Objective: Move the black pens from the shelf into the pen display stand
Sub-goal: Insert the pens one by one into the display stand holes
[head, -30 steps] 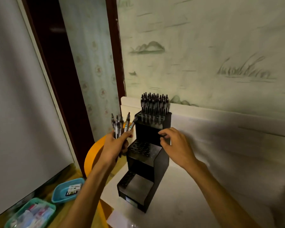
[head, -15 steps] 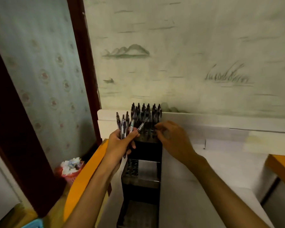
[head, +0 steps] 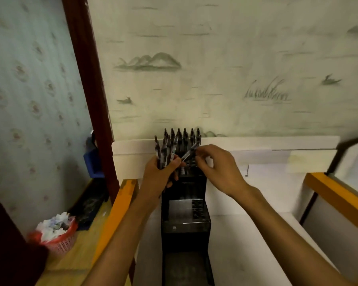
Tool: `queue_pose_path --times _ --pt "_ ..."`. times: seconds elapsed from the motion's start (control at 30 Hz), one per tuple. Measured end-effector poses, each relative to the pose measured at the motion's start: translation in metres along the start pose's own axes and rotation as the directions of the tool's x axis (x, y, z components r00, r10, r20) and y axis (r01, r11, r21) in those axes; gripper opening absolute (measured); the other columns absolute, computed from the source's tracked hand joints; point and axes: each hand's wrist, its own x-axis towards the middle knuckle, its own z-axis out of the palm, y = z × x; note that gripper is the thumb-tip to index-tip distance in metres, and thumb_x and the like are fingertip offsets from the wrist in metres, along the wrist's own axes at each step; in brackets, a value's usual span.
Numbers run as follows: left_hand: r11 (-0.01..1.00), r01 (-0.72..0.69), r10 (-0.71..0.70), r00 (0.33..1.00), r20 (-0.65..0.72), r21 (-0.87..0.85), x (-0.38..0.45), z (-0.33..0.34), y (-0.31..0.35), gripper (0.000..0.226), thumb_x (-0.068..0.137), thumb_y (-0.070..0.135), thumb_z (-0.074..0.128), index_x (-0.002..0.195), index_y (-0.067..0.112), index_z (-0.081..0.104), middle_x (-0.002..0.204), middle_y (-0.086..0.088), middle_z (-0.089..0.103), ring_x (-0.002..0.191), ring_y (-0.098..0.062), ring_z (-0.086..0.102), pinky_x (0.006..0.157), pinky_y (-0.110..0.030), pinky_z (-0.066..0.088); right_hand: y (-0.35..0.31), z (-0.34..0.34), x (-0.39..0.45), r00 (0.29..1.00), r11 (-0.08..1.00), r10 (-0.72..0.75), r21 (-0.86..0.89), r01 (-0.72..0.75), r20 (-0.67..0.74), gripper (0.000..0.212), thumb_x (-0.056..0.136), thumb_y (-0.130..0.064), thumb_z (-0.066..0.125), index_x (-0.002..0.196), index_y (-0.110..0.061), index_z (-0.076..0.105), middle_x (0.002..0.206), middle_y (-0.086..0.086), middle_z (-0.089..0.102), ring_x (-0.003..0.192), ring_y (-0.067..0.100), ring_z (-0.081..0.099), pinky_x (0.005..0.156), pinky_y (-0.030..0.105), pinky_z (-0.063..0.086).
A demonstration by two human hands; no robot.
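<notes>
Over the pen display stand (head: 185, 195): your left hand (head: 159, 174) grips a bundle of black pens (head: 165, 149); your right hand (head: 215, 164) pinches one pen (head: 190, 152). Likely light, stiff, slippery; hold mid-barrel.

Pale wallpaper (head: 225, 69) with inked hills and grasses is filling the upper frame; a dark wooden door frame (head: 87, 89) is standing upper left; a red waste basket (head: 56, 236) is sitting lower left on yellowish flooring (head: 70, 265).
</notes>
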Motion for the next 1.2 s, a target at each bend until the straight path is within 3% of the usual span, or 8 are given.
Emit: queue_pose_path --times 0.17,0.33,0.53,0.63,0.7,0.83,1.07,1.2 --pt "1.0 0.02 -0.02 1.0 0.0 -0.009 -0.004 0.001 0.003 0.008 0.093 0.028 0.069 0.1 0.024 0.07 0.091 -0.002 0.078 0.055 -0.009 0.061 0.043 -0.021 0.044 -0.013 0.005 -0.001 0.984 0.938 0.177 0.297 -0.176 0.024 0.016 0.095 -0.027 0.063 0.106 -0.019 0.071 0.097 -0.007 0.073 0.09 0.006 0.067 0.086 0.031 0.056" --pt "1.0 0.027 -0.027 1.0 -0.007 0.004 -0.01 0.01 0.005 0.015 0.094 0.033 0.067 0.1 0.02 0.069 0.078 -0.004 0.074 0.055 -0.011 0.061 0.044 -0.02 0.044 -0.021 0.01 0.002 0.944 0.609 0.308 0.737 -0.293 0.121 0.015 0.096 -0.016 0.063 0.1 -0.006 0.072 0.092 0.01 0.076 0.087 0.026 0.074 0.08 0.029 0.059" --pt "0.999 0.016 -0.013 0.997 0.07 -0.036 -0.006 0.006 0.018 0.02 0.098 0.039 0.059 0.111 0.024 0.064 0.093 -0.008 0.077 0.064 -0.031 0.073 0.038 -0.024 0.046 -0.017 0.008 0.011 0.927 0.53 0.365 0.799 -0.282 0.085 0.016 0.094 -0.02 0.066 0.098 -0.006 0.073 0.089 0.012 0.076 0.085 0.026 0.074 0.073 0.024 0.058" --pt "1.0 0.025 -0.025 1.0 0.015 -0.009 -0.003 0.0 0.021 0.018 0.099 0.039 0.057 0.109 0.025 0.06 0.089 -0.006 0.077 0.053 -0.029 0.07 0.036 -0.025 0.044 -0.008 -0.001 0.022 0.908 0.471 0.418 0.845 -0.252 0.038 0.017 0.094 -0.018 0.067 0.097 -0.003 0.071 0.086 0.016 0.075 0.082 0.029 0.074 0.072 0.028 0.059" --pt "0.999 0.035 -0.033 0.997 -0.067 0.028 -0.002 -0.006 0.019 0.02 0.099 0.039 0.057 0.106 0.02 0.06 0.075 -0.005 0.073 0.04 -0.019 0.056 0.036 -0.024 0.039 0.0 -0.008 0.032 0.896 0.516 0.444 0.826 -0.225 -0.033 0.018 0.094 -0.019 0.067 0.097 -0.002 0.069 0.082 0.014 0.074 0.078 0.029 0.074 0.072 0.031 0.06" --pt "0.996 0.084 -0.081 0.99 -0.119 0.02 -0.003 -0.016 0.014 0.025 0.1 0.036 0.056 0.103 0.011 0.055 0.067 -0.004 0.054 0.039 -0.009 0.037 0.037 -0.021 0.028 0.013 -0.013 0.048 0.922 0.774 0.357 0.599 -0.204 -0.148 0.014 0.096 -0.02 0.065 0.097 -0.006 0.067 0.081 0.008 0.073 0.074 0.023 0.074 0.078 0.041 0.062" --pt "0.999 0.023 -0.019 0.989 -0.145 0.028 -0.005 -0.025 0.014 0.023 0.097 0.025 0.064 0.085 0.006 0.06 0.056 0.001 0.059 0.037 -0.011 0.043 0.036 -0.021 0.031 0.018 -0.006 0.061 0.962 0.93 0.227 0.327 -0.169 -0.149 0.015 0.094 -0.023 0.067 0.1 -0.01 0.069 0.085 0.004 0.072 0.08 0.019 0.072 0.079 0.042 0.061" --pt "0.998 -0.042 0.038 0.994 -0.103 -0.037 -0.007 -0.025 0.016 0.022 0.093 0.03 0.068 0.103 0.01 0.071 0.079 -0.007 0.073 0.04 -0.015 0.052 0.037 -0.021 0.034 0.016 -0.002 0.064 0.979 0.967 0.17 0.212 -0.144 -0.109 0.019 0.093 -0.025 0.068 0.1 -0.008 0.071 0.083 0.003 0.072 0.079 0.019 0.071 0.082 0.043 0.059"
